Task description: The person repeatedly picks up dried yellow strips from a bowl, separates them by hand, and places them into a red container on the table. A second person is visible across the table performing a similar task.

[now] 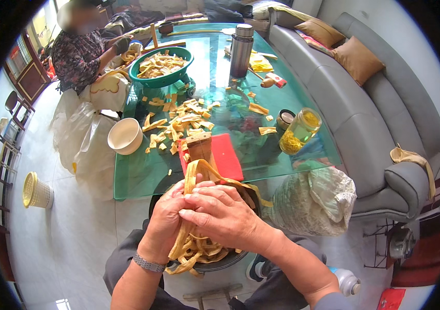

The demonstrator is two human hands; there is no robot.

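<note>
A long yellow dried plant strip [191, 174] runs through both hands, looping over above them and trailing down below. My left hand [167, 217], with a metal-banded watch on its wrist, grips the strip from the left. Across it, my right hand [224, 211] closes in with its fingers over the same strip. Just beyond my fingers, a wooden block device [200, 149] lies on a red cloth [227, 157] at the glass table's near edge. Beneath my hands, more long strips [204, 248] fill a dark basin [220, 266] between my knees.
Cut pieces [183, 120] are scattered over the green glass table [227, 120]. A white bowl [125, 136], green basket [162, 80], steel thermos [242, 50] and glass jar [299, 131] stand on it. Another person [78, 58] sits far left. A woven sack [313, 201] stands right.
</note>
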